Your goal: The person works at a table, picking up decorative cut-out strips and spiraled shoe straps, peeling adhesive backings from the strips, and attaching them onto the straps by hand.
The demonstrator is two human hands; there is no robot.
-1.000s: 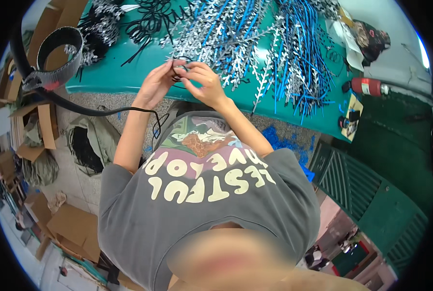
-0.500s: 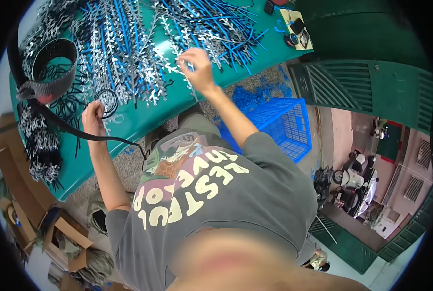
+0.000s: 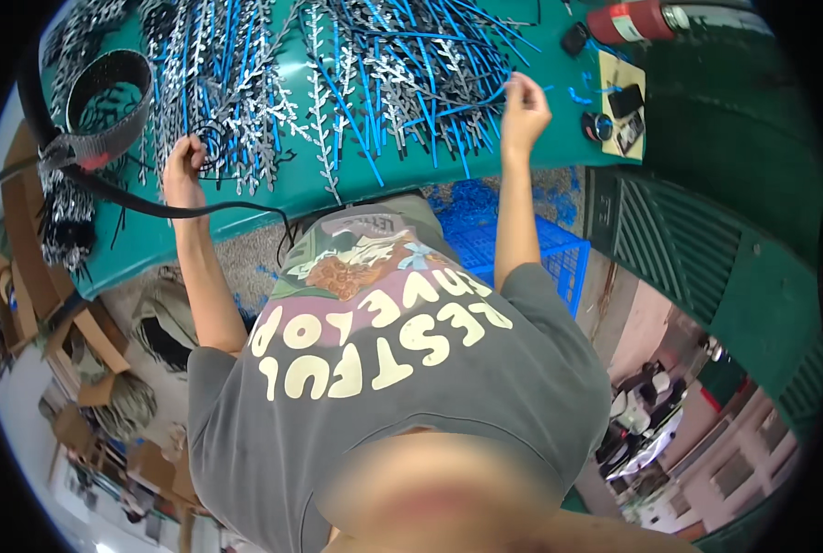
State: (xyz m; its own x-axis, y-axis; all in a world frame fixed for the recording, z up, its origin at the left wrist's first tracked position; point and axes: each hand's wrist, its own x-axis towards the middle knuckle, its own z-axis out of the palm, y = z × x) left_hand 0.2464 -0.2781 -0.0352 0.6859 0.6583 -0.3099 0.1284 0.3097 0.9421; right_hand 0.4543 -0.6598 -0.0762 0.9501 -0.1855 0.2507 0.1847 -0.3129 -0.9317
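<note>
My left hand [image 3: 184, 170] is closed, its fingers pinching a coil of thin black cord [image 3: 210, 147] at the near left of the pile. Away to the right, my right hand [image 3: 526, 115] is raised at the pile's right end. Its fingers are closed on a thin blue-and-black stem [image 3: 485, 100], which slants left over the others. Between the hands lie many stems with small silver-grey leaves and blue shafts [image 3: 365, 120]. One silver leafy sprig [image 3: 319, 101] hangs toward the near table edge.
The pile covers much of a green table [image 3: 245, 207]. A dark round hoop [image 3: 142, 115] on a black curved arm stands at left. A red bottle [image 3: 628, 22], a phone [image 3: 625, 101] and a tape roll [image 3: 598, 126] lie at right. A blue crate [image 3: 563, 263] stands below the edge.
My right hand has swung from the middle of the pile to its right end and now grips a blue-and-black stem. My left hand keeps its cord coil. The view has shifted.
</note>
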